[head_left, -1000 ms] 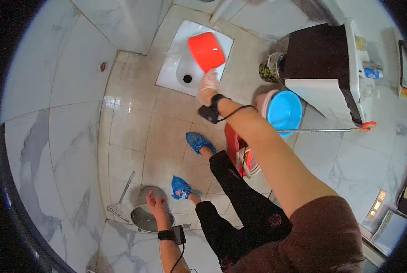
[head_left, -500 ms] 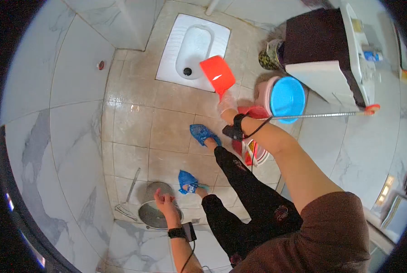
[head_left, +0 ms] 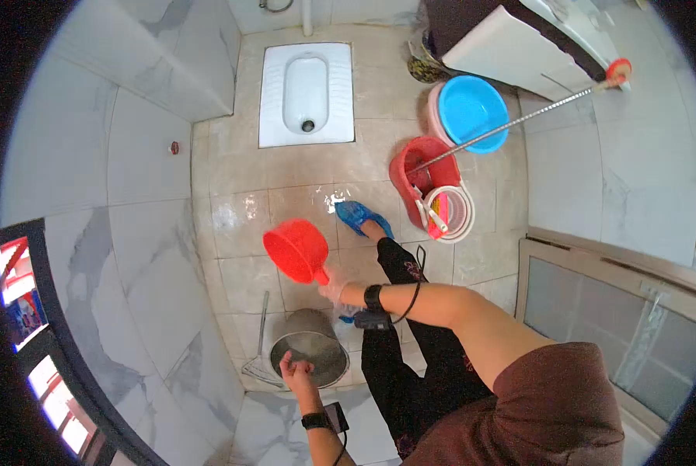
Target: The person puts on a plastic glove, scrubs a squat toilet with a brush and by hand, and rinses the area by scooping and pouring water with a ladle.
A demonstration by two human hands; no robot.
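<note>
My right hand (head_left: 334,287), in a clear plastic glove, is closed on the handle of a red water dipper (head_left: 295,250). The dipper hangs over the tiled floor, up and left of a grey metal bucket (head_left: 309,321). Over the bucket's mouth is my left hand (head_left: 296,374), its fingers loosely bent and apart, with nothing visible in them. Whether it touches the bucket's rim is unclear. A white squat toilet (head_left: 270,101) is set in the floor farther ahead.
A red mop bucket (head_left: 401,182) holds a long metal pole (head_left: 519,120). A white-and-pink basket (head_left: 460,225) adjoins it, with a blue basin (head_left: 472,116) beyond. Beside the metal bucket lies a thin-handled wire tool (head_left: 263,334). My feet wear blue shoe covers (head_left: 355,216).
My right hand has brought the dipper back from beside the toilet to near the metal bucket. The whole view has shifted. My left hand stays at the bucket's mouth.
</note>
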